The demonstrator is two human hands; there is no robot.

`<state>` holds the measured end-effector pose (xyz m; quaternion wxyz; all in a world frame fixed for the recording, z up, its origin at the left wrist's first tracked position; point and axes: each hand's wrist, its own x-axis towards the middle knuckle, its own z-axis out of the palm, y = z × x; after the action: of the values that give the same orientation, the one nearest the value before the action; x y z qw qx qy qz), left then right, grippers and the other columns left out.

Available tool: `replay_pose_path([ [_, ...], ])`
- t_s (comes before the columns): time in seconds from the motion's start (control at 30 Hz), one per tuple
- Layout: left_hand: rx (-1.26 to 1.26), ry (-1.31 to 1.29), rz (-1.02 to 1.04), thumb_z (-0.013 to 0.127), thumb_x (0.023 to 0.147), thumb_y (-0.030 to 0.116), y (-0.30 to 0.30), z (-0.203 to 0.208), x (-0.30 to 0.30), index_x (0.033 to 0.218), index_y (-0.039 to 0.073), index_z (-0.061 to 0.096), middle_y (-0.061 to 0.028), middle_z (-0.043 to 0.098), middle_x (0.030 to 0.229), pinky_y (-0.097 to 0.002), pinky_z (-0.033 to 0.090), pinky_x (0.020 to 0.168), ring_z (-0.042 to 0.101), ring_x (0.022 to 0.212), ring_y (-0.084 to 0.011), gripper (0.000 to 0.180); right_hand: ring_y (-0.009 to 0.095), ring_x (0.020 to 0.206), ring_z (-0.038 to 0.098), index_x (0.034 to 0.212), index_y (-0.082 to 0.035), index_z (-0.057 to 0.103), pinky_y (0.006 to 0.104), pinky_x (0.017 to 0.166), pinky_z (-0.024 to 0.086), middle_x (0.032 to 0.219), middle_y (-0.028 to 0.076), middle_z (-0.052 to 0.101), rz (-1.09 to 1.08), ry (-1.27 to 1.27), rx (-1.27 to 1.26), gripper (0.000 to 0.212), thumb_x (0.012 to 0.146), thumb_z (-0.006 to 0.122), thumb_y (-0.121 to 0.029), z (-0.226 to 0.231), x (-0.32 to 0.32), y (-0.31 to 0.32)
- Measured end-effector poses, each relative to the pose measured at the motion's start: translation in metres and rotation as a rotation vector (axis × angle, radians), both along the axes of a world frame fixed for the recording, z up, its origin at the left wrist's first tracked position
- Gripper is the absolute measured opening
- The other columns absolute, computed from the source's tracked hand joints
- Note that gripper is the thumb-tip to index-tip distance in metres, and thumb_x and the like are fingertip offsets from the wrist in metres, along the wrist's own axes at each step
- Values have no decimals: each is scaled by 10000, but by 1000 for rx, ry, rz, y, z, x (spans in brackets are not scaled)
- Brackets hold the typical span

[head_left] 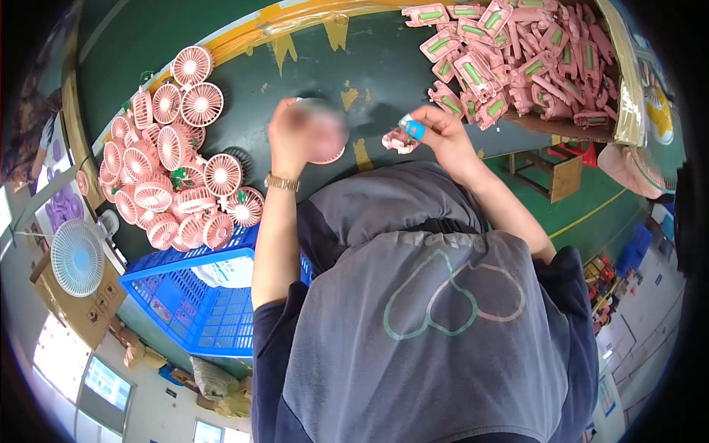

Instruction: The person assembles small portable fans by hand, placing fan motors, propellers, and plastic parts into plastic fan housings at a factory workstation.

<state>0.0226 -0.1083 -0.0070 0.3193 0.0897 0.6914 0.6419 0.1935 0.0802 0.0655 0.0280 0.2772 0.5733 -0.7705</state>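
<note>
My left hand (288, 136) is closed on a round pink fan head (331, 151) above the dark green tabletop. Part of that fan head is blurred, so its details do not show. To the right, my right hand (442, 140) pinches a small pink plastic housing piece (399, 143) between thumb and fingers. A blue band (415, 131) wraps one of its fingers. The two held parts are apart from each other.
A heap of pink fan heads (171, 148) covers the table's left side. Pink handle housings with green strips (476, 71) spill from a cardboard box (630, 96) at the far right. A blue plastic crate (214, 343) stands below the left edge, with a larger fan (77, 257) farther left.
</note>
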Motion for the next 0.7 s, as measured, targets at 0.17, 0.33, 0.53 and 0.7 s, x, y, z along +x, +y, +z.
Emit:
replay_pose_path([
  [0.17, 207, -15, 3, 650, 776, -81, 2, 45, 16, 956, 5, 503, -77, 642, 939, -258, 514, 759, 622, 881, -134, 248, 105, 775, 625, 960, -2, 582, 241, 681, 485, 845, 54, 649, 73, -30, 27, 125, 922, 539, -112, 26, -32, -3],
  [0.33, 259, 251, 14, 698, 723, -96, 10, 111, 28, 899, -20, 545, -78, 606, 907, -261, 517, 751, 614, 854, -134, 244, 134, 705, 654, 972, 40, 559, 220, 608, 501, 735, 78, 630, 104, 36, -7, 135, 920, 533, -81, 89, -45, -19],
  [0.53, 312, 559, -121, 696, 733, -48, 8, 182, 31, 846, -27, 505, -225, 618, 1031, -282, 523, 690, 641, 868, -214, 223, 68, 696, 587, 937, 13, 552, 189, 565, 441, 788, 44, 631, 63, 175, -219, 87, 906, 538, -67, 155, -32, -30],
  [0.7, 435, 366, -49, 655, 758, -60, 1, 201, 51, 879, -24, 511, -244, 628, 1007, -268, 507, 672, 640, 820, -190, 192, 99, 687, 625, 955, 19, 552, 204, 590, 478, 773, 66, 643, 111, 248, -278, 92, 919, 529, -63, 161, -26, -35],
])
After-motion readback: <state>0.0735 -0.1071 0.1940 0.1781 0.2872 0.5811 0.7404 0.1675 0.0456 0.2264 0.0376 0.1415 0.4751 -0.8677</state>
